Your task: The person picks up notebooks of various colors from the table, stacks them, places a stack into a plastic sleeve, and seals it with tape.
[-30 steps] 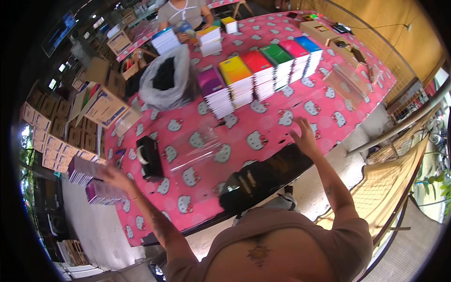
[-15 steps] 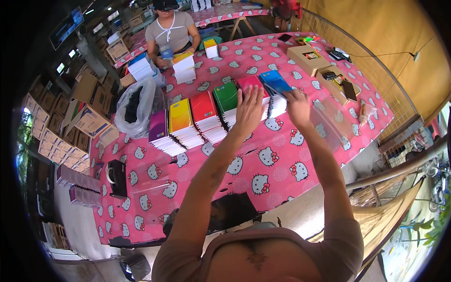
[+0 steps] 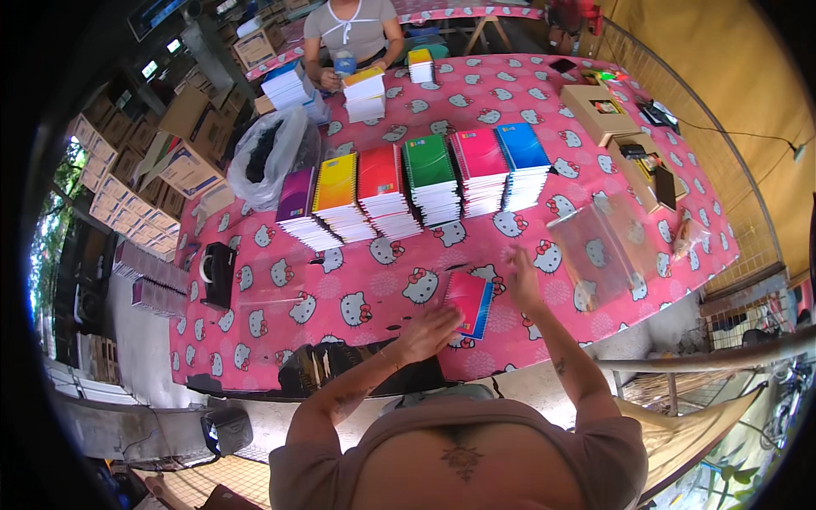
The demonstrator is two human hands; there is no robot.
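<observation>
Lying on the pink cat-face tablecloth (image 3: 374, 280) in front of the person, a pink notebook (image 3: 467, 297) sits tilted on top of a blue notebook (image 3: 486, 313), whose cover shows along the right side and lower edge. The left hand (image 3: 432, 333) reaches in from the lower left, its fingers stretched out together and overlapping the pink cover near its lower left edge; whether the thumb pinches the notebook, I cannot tell. The right hand (image 3: 523, 276) is just beside the pair, at its upper right (motion blur softens the fingertips), with thumb and fingers seemingly spread.

Beyond the hands stands a row of spiral notebook stacks. From left to right come a purple stack (image 3: 296, 194), a yellow stack (image 3: 336, 181), a red stack (image 3: 379, 170), a green stack (image 3: 427, 161), a pink stack (image 3: 479, 153) and a blue stack (image 3: 523, 146). Clear plastic sheets (image 3: 603, 251) lie to the right of the right hand, while a black tape dispenser (image 3: 219, 279) stands near the table's left side. Behind the purple stack is a translucent plastic bag (image 3: 302, 144) with dark contents. Across the table, a co-worker (image 3: 361, 34) is near a smaller notebook pile (image 3: 365, 95).
</observation>
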